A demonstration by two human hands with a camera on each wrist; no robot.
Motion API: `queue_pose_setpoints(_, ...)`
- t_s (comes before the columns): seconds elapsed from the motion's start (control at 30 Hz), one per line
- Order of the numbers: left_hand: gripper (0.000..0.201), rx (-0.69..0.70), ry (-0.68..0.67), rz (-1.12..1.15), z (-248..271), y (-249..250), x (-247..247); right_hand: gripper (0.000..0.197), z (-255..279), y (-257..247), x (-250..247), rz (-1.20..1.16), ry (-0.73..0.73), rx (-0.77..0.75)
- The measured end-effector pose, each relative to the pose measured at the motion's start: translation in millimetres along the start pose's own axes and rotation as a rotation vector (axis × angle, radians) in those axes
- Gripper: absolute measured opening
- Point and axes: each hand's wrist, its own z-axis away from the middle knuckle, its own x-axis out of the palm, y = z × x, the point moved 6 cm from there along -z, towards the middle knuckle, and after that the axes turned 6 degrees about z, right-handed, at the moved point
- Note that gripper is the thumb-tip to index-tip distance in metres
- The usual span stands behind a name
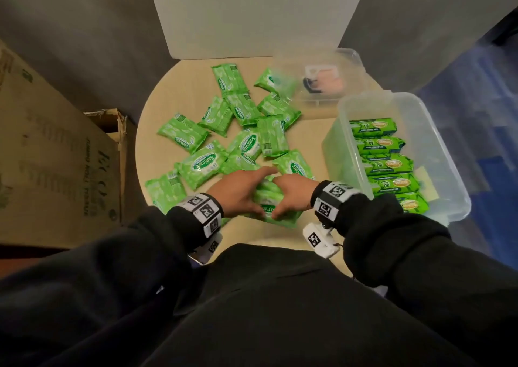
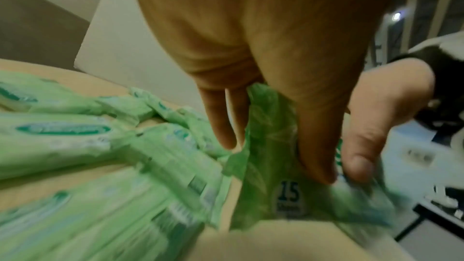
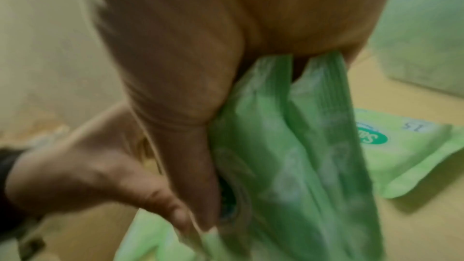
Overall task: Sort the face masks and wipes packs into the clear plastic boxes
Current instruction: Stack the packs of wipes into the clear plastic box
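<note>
Packs of wipes fill our two hands: the left hand (image 1: pixel 241 191) and the right hand (image 1: pixel 290 195) press inward from either side on a small bundle of light green packs (image 1: pixel 273 208), thumbs toward us and fingers curled over the far edge. The right wrist view shows at least two packs standing on edge between thumb and fingers; how many the bundle holds altogether we cannot tell. The bundle sits at the near edge of the round table (image 1: pixel 157 106), touching or only just above the top.

Beyond the grip and to its left, the other small packs (image 1: pixel 201 163) lie scattered flat, some overlapping. To the right of the grip stands the near clear box (image 1: pixel 437 139), already lined with a row of larger dark green packs (image 1: pixel 372 127). Further beyond it is a second clear box (image 1: pixel 350 58), blurred; something pale and dark lies inside, possibly masks.

We judge these packs light and soft, with a slick film wrap that creases under the fingers. Squeezed flat face to flat face, they could slide against each other and squirt out of the middle. So we take hold across the stack's broad sides, with thumbs under the near edge and fingers wrapped over the far one, and keep steady inward pressure rather than pinching the crimped end seals.
</note>
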Motion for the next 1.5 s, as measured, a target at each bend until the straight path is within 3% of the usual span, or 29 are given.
queue_pose_setpoints(0.1, 0.068, -0.023, 0.007, -0.194, -2.4, -10.1, 20.6, 0.061, -10.7, 3.3, 14.7, 0.164, 0.087, 0.049)
queue_pose_setpoints(0.17, 0.056, -0.050, 0.010, -0.304, -2.2, -17.0, 32.6, 0.055, -12.5, 7.3, 22.7, 0.208, 0.135, 0.085)
queue_pose_setpoints(0.3, 0.055, -0.065, 0.013, -0.436, -2.1, -27.1, 48.5, 0.048, -14.0, 13.8, 33.0, 0.274, 0.219, 0.094)
queue_pose_setpoints(0.53, 0.054, -0.086, -0.046, -0.289, -13.2, -37.2, 57.8, 0.055, -17.5, 25.2, 38.6, 0.267, 0.218, 0.069)
queue_pose_setpoints(0.7, 0.042, -0.104, -0.047, -0.261, -17.9, -37.0, 60.3, 0.038, -18.1, 32.9, 41.9, 0.173, 0.240, 0.049)
queue_pose_setpoints(0.87, 0.037, -0.141, -0.080, -0.170, -22.1, -40.8, 60.2, 0.037, -20.8, 36.6, 40.7, 0.119, 0.185, 0.033)
queue_pose_setpoints(1.0, 0.051, -0.258, -0.261, 0.045, -28.3, -41.3, 69.2, 0.044, -23.6, 46.5, 49.8, 0.000, -0.074, 0.049)
queue_pose_setpoints(1.07, 0.063, -0.283, -0.236, 0.118, -31.9, -41.9, 67.0, 0.047, -23.6, 54.6, 51.6, -0.061, -0.122, 0.063)
queue_pose_setpoints(1.2, 0.077, -0.236, -0.154, -0.040, -33.9, -46.0, 53.9, 0.072, -19.8, 73.9, 40.8, -0.212, 0.068, 0.111)
queue_pose_setpoints(1.33, 0.092, -0.058, -0.071, -0.199, -30.4, -41.4, 48.3, 0.075, -11.2, 79.3, 26.9, -0.171, 0.361, 0.102)
queue_pose_setpoints(1.4, 0.099, 0.025, -0.107, -0.280, -27.3, -38.0, 54.9, 0.069, -10.0, 75.7, 27.5, -0.146, 0.383, 0.070)
queue_pose_setpoints(1.5, 0.111, 0.058, -0.200, -0.325, -23.1, -39.5, 71.5, 0.076, -14.6, 66.6, 42.1, -0.040, 0.265, 0.013)
